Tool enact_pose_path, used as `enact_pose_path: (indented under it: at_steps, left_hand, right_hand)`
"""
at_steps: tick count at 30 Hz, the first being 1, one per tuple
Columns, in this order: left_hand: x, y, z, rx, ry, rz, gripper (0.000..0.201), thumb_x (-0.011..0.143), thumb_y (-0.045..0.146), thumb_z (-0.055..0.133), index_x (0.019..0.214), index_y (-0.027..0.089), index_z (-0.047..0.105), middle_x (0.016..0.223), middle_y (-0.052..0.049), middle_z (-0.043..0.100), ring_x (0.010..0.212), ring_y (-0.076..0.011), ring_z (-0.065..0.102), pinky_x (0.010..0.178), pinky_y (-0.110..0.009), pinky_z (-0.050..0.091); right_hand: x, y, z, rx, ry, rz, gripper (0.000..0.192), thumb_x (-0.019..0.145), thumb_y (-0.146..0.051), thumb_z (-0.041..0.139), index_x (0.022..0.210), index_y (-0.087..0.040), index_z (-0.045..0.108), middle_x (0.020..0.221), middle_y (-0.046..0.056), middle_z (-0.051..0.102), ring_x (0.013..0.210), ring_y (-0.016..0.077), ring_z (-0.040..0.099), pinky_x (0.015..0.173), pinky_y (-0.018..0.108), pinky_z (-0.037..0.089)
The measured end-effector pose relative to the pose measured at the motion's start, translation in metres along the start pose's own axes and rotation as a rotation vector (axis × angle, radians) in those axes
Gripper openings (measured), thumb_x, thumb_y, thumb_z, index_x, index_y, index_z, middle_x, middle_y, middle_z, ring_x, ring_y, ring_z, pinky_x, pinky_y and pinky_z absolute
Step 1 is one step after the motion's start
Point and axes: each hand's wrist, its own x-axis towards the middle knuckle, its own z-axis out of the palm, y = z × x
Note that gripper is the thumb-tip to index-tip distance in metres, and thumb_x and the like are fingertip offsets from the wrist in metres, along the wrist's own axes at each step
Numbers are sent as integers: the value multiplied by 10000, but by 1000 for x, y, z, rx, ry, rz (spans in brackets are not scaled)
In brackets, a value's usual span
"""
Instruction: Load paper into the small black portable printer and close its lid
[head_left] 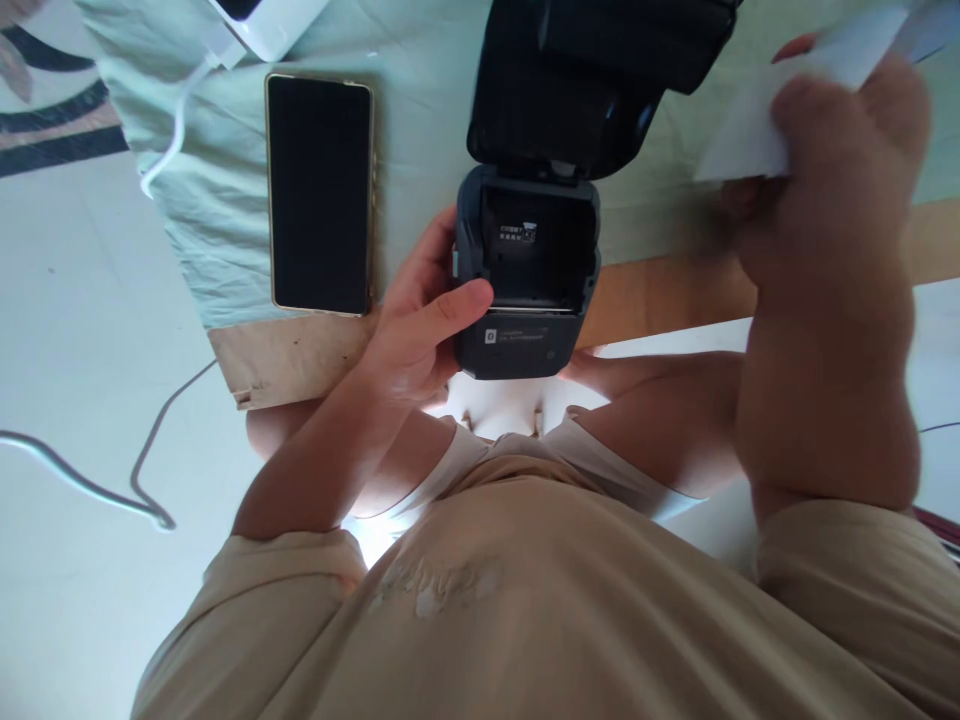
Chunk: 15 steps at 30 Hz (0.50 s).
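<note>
My left hand (420, 320) wraps the open printer (525, 280) at the worktop (660, 290) edge, thumb pressed on its side; my right hand (832, 200), at two o'clock, pinches white paper (757, 120). A phone (320, 195) lies at nine o'clock. A nudge might tip the overhanging printer off.

Bare cloth (420, 110) lies open between the phone (320, 193) and the printer (529, 270), whose raised lid (585, 80) blocks behind.
</note>
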Motion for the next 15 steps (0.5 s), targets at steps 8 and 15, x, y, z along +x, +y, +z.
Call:
enact_pose_path:
  at_steps: [8, 15]
  left_hand:
    - [-1, 2, 5, 41, -18, -22, 444, 733, 398, 962, 1121, 301, 770, 930, -8, 768, 700, -202, 732, 534, -289, 573]
    - [-2, 1, 2, 29, -78, -11, 384, 751, 381, 982, 1090, 332, 808, 929, -18, 771, 874, -272, 763, 666, -379, 650]
  right_hand:
    - [14, -9, 26, -140, 181, -169, 443, 679, -299, 715, 1111, -240, 638, 1059, 76, 634, 848, 155, 522, 636, 320, 300]
    - [20, 8, 21, -284, 89, -89, 595, 601, -326, 828, 1168, -244, 667, 983, 23, 624, 758, 104, 428, 679, 315, 350]
